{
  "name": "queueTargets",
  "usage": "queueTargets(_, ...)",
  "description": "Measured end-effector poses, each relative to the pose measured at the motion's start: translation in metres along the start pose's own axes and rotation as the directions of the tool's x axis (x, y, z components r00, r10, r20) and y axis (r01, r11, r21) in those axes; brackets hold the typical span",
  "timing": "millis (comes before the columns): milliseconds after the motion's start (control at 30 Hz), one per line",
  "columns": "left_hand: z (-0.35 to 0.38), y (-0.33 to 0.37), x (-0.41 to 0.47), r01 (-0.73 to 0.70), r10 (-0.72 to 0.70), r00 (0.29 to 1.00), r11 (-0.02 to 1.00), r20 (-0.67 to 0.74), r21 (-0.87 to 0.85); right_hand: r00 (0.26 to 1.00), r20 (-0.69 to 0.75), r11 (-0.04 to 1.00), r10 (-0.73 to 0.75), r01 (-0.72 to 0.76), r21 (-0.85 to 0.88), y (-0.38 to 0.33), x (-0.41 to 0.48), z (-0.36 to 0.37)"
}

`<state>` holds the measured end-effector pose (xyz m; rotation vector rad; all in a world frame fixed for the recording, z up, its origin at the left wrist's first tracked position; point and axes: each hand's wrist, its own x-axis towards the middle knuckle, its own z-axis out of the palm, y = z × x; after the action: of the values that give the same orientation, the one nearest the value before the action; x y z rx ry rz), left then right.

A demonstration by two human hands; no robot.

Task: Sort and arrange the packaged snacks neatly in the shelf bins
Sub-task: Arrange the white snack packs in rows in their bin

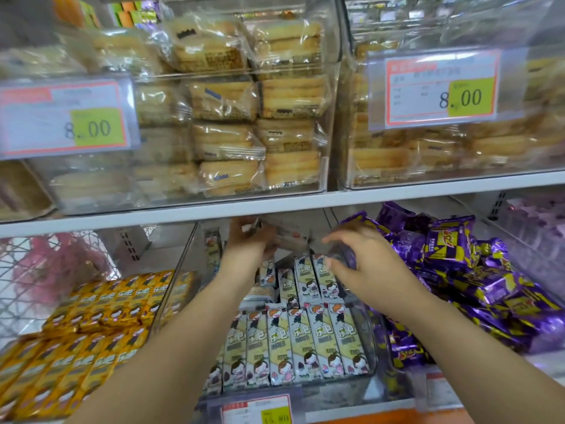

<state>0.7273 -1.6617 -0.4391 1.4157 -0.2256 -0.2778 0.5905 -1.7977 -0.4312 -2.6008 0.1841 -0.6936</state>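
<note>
From the head view, both hands reach into the clear middle bin (179, 289) on the lower shelf. The left hand (247, 240) curls round a pale packet (290, 237), lifted at the back of the bin just under the white shelf board (275, 206). The right hand (360, 264) hovers near that packet's other end; blur hides whether it grips anything.

The cream cartoon packets (305, 341) stand upright in two rows below. They look light, with slick, crinkly film over a soft filling, so they would likely slip or crush under a hard squeeze. Holding one across its flat faces near the middle seems safest.

Room is tight: the shelf board sits low overhead and the bin walls close in on both sides. Yellow packets (91, 316) lie in rows to the left and purple packets (458, 270) are heaped to the right. Clear-wrapped bread packs (244, 117) and price tags (434, 90) fill the shelf above
</note>
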Motion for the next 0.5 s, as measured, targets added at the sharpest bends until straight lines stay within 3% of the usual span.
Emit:
queueTargets(167, -0.043, 0.012, -0.064, -0.026, 0.012, 0.955, 0.999, 0.297, 0.043, 0.984, 0.163, 0.995, -0.070, 0.080, -0.056, -0.018, -0.013, -0.001)
queueTargets(233, -0.052, 0.014, -0.080, -0.088, 0.027, 0.925, 0.985, 0.379, 0.145, 0.962, 0.256, 0.992, -0.093, 0.112, -0.064, -0.026, -0.020, 0.000)
queueTargets(300, -0.062, 0.015, -0.092, -0.178, -0.004, 0.888, 0.920, 0.460, 0.350, 0.932, 0.347, 0.982, -0.103, 0.151, -0.112, -0.031, -0.026, 0.001)
queueTargets(400, -0.075, 0.015, -0.103, -0.282, -0.040, 0.834, 0.827, 0.551, 0.487, 0.907, 0.402, 0.972, -0.128, 0.195, -0.132, -0.032, -0.035, -0.001)
queueTargets(500, -0.083, 0.013, -0.108, -0.462, -0.072, 0.784, 0.597, 0.617, 0.657, 0.899, 0.405, 0.960, -0.169, 0.243, -0.137, -0.033, -0.043, -0.001)
